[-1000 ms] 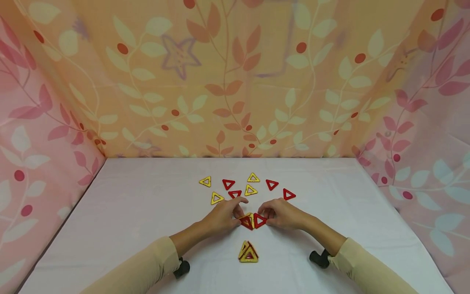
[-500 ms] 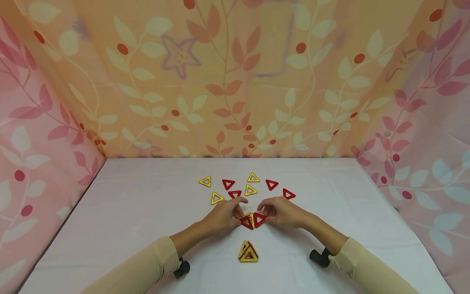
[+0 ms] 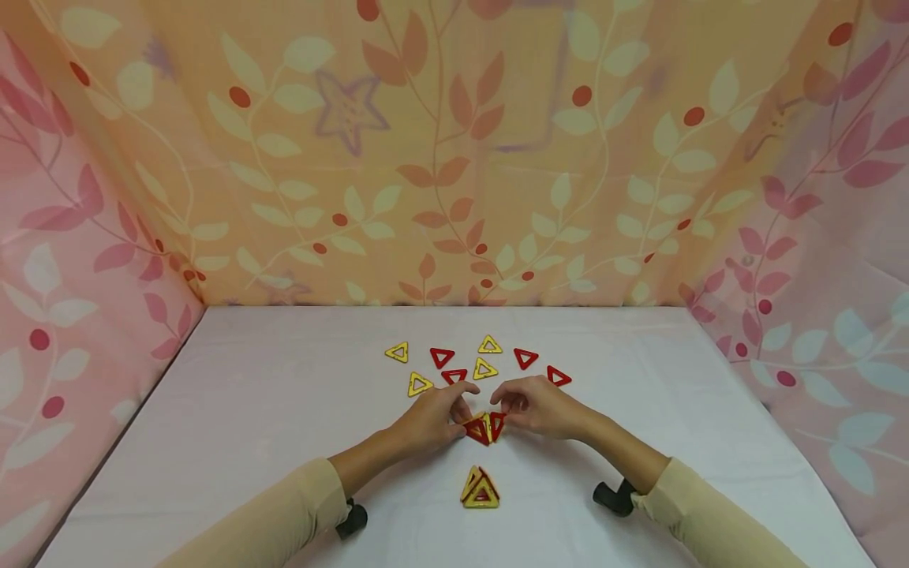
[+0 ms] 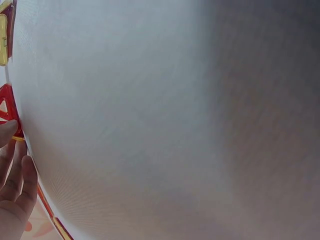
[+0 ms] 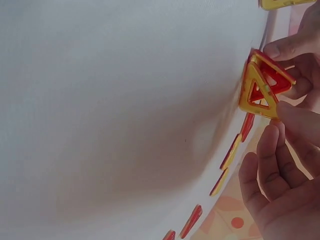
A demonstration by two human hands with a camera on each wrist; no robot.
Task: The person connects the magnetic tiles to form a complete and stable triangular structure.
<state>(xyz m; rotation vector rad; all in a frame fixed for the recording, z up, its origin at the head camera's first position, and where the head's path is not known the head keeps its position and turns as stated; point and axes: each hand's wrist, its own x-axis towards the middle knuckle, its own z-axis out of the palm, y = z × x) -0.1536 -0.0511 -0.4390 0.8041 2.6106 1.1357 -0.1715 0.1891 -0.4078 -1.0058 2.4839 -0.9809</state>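
My left hand pinches the left side of a small group of triangular magnetic tiles, with a red tile at its thumb. My right hand pinches the outer corner of another triangular tile, red towards the head camera. In the right wrist view that tile's yellow face stands tilted, leaning together with a red-faced tile by the left hand's fingers. A yellow face shows between the two red tiles. Nearer the person, a small pyramid of yellow and red tiles stands on the table.
Several loose triangular tiles lie flat beyond the hands, among them a yellow tile, a red tile and another red tile. A white cloth covers the table. Patterned curtains enclose its back and sides.
My right hand has moved slightly left and tilted its red tile inward, so it looks narrower and closer to the left one. My left hand has stayed in place.
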